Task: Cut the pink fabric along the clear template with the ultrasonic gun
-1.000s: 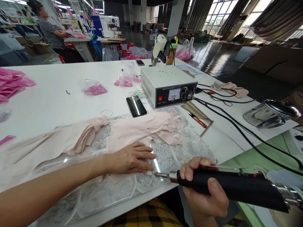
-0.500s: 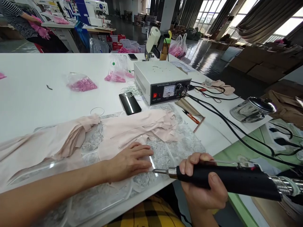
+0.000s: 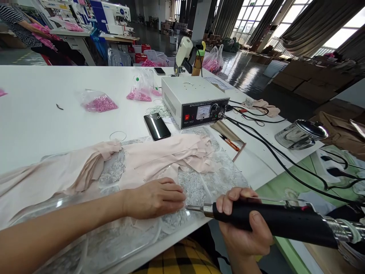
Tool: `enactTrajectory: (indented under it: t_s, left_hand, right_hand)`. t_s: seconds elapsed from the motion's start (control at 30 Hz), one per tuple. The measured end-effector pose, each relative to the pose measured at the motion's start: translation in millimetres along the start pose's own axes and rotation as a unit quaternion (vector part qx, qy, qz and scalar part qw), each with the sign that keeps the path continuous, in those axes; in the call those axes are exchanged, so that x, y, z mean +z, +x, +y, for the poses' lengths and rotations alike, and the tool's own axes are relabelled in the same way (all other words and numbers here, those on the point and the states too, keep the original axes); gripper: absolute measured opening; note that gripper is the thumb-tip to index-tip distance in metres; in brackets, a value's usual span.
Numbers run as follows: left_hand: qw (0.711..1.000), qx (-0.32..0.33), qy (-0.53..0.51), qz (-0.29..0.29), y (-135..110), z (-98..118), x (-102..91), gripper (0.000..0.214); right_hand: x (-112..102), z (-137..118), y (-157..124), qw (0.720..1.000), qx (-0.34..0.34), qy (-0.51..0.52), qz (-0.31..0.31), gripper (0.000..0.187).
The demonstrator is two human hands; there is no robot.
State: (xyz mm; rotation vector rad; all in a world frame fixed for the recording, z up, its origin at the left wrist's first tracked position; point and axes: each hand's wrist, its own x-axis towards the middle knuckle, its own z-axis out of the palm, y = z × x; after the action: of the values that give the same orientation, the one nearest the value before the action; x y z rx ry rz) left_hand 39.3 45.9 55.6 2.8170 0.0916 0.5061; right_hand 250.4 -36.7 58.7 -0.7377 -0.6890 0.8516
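Observation:
My right hand (image 3: pixel 242 224) wraps around the black handle of an ultrasonic handheld tool (image 3: pixel 273 220). Its narrow metal tip points left, just short of my left fingertips, low over the clear-covered mat (image 3: pixel 196 190). On the near side of the mat, my left hand (image 3: pixel 159 198) rests palm down, fingers drawn together and bent, on a pale pink fabric piece (image 3: pixel 142 223). The hand covers most of this piece, and what lies under the fingertips is hidden. Beyond it lies a stack of pale pink fabric strips (image 3: pixel 165 150), with a larger folded bundle (image 3: pixel 65 171) to the left.
A control box (image 3: pixel 196 99) stands behind the mat, with black cables (image 3: pixel 265 142) curving right. Around it are a phone (image 3: pixel 157 126), an orange cutter (image 3: pixel 229 143), bags of pink pieces (image 3: pixel 99 102) and a steel-lidded jar (image 3: pixel 302 134). A person (image 3: pixel 25 32) sits far left near sewing machines.
My left fingers, spread flatter before, have drawn together and bent. The tool stays in my right hand, its tip almost where it was. The view has shifted slightly.

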Motion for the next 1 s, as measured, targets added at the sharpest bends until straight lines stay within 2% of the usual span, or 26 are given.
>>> enactTrajectory:
  t_s: [0.13,0.4,0.63,1.0]
  left_hand:
    - [0.999,0.029,0.014,-0.013,2.7,-1.1,-4.7,0.023]
    - [0.999,0.030,0.029,-0.009,-0.6,-1.6,-1.3,0.020]
    - [0.998,0.029,0.052,-0.035,-1.4,0.3,-1.0,0.024]
    - [0.996,0.033,0.075,-0.041,-2.9,1.2,-0.1,0.022]
  right_hand:
    - [-1.0,-1.0,-1.1,1.000,-0.011,-0.011,-0.002,0.019]
    - [-3.8,-3.6,-1.5,1.000,-0.011,-0.016,-0.024,0.019]
    - [-6.6,-3.9,-2.5,0.999,-0.007,-0.008,-0.033,0.020]
    - [-6.8,-3.3,-3.5,0.999,-0.007,-0.009,-0.035,0.019]
